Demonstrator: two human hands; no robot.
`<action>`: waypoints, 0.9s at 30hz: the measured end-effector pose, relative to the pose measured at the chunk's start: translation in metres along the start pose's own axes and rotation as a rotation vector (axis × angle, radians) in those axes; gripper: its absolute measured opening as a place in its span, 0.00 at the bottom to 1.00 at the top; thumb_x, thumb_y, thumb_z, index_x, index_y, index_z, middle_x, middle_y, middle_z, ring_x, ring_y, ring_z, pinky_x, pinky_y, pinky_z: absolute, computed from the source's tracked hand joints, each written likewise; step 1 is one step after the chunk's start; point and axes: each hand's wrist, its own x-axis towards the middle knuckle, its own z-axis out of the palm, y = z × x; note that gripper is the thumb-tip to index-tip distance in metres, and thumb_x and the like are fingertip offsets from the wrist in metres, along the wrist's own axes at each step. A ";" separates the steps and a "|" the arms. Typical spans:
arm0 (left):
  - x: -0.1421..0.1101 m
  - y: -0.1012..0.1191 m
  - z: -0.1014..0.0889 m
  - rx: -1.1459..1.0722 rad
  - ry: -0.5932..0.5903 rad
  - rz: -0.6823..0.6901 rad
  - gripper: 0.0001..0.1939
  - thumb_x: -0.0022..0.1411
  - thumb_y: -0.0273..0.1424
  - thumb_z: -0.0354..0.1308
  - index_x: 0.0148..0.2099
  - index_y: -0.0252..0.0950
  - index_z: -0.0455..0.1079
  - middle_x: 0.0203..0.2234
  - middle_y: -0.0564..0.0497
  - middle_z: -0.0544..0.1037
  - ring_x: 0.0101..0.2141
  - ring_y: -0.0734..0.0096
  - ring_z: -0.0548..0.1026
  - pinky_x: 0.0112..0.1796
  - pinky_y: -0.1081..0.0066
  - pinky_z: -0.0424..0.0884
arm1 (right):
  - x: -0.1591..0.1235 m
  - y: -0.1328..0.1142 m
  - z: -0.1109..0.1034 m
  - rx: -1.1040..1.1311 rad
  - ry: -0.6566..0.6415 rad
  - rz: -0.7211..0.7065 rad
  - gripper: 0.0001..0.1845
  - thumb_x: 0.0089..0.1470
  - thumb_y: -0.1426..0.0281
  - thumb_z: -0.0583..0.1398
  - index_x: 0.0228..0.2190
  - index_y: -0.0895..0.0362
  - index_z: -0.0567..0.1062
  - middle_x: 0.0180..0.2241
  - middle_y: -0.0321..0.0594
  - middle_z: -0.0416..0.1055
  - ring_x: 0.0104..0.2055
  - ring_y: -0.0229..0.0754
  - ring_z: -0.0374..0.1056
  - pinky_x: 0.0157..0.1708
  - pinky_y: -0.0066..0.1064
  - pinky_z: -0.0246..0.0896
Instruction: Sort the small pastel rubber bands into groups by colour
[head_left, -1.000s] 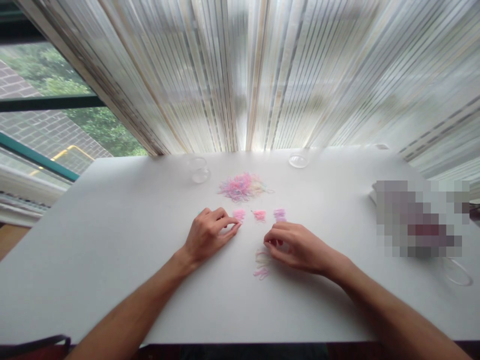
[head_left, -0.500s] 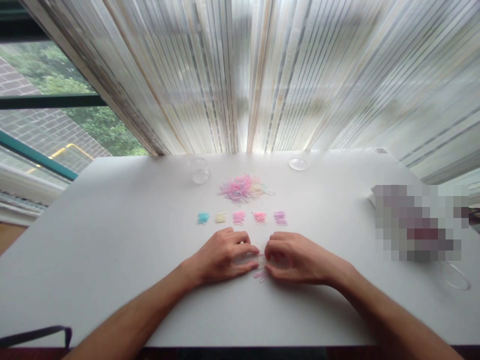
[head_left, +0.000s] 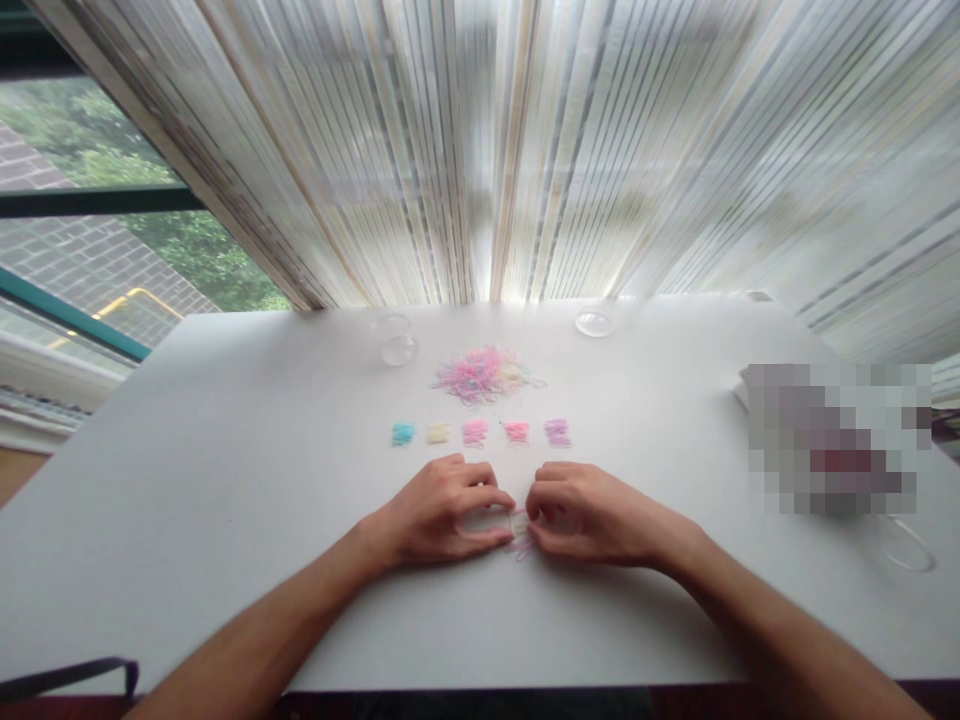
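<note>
From the head view, I see a little cluster of thin pink and pale loops [head_left: 522, 549] on the white surface [head_left: 300, 420], between both hands, partly covered by fingertips. The left hand's [head_left: 435, 508] fingers [head_left: 489, 496] stand apart; the right hand's [head_left: 600, 515] curl inward, their grip impossible to tell.

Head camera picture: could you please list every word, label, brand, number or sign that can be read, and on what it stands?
No text can be read.
The pixelated item on the table: any print there is unreadable.
The loose pile and small bundles show none.
</note>
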 end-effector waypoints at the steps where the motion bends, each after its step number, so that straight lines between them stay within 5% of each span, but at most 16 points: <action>1: 0.000 0.000 0.000 0.002 0.008 0.001 0.09 0.62 0.36 0.66 0.43 0.39 0.77 0.33 0.52 0.78 0.31 0.69 0.75 0.34 0.68 0.65 | 0.000 0.001 0.000 0.001 0.019 -0.003 0.03 0.54 0.76 0.63 0.30 0.56 0.76 0.28 0.35 0.69 0.30 0.38 0.65 0.31 0.29 0.58; 27: -0.003 -0.001 -0.002 -0.017 -0.015 -0.028 0.05 0.64 0.33 0.63 0.42 0.39 0.75 0.33 0.52 0.78 0.31 0.70 0.73 0.35 0.68 0.63 | -0.001 0.005 -0.005 0.016 -0.015 0.053 0.05 0.55 0.77 0.62 0.30 0.57 0.76 0.29 0.35 0.69 0.31 0.38 0.65 0.33 0.28 0.58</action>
